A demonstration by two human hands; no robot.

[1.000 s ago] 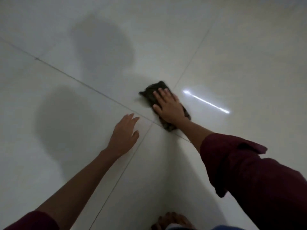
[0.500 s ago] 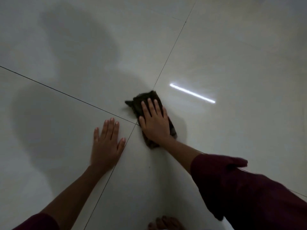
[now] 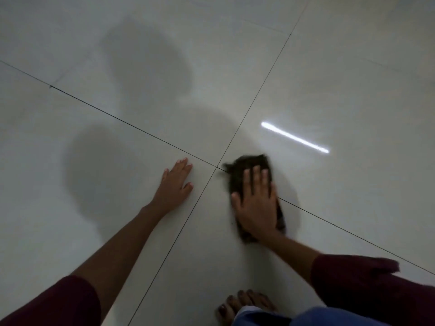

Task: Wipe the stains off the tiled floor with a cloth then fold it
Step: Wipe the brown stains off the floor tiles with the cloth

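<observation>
A dark crumpled cloth (image 3: 244, 168) lies on the pale glossy tiled floor (image 3: 341, 95), just right of where two grout lines cross. My right hand (image 3: 256, 203) presses flat on top of it, fingers spread, and covers most of the cloth; the cloth's far end and right edge stick out and look motion-blurred. My left hand (image 3: 175, 184) rests flat and empty on the tile to the left of the crossing, fingers together, apart from the cloth. No stain is clear in this dim light.
Dark grout lines (image 3: 131, 124) cross near the cloth. A bright strip of reflected light (image 3: 294, 137) lies on the tile to the right. A bare foot (image 3: 244, 304) and blue fabric sit at the bottom edge. Soft shadows darken the floor ahead.
My right hand has slid the cloth toward me and to the right, from the far side of the grout crossing to its right side. The left hand stays planted on its tile.
</observation>
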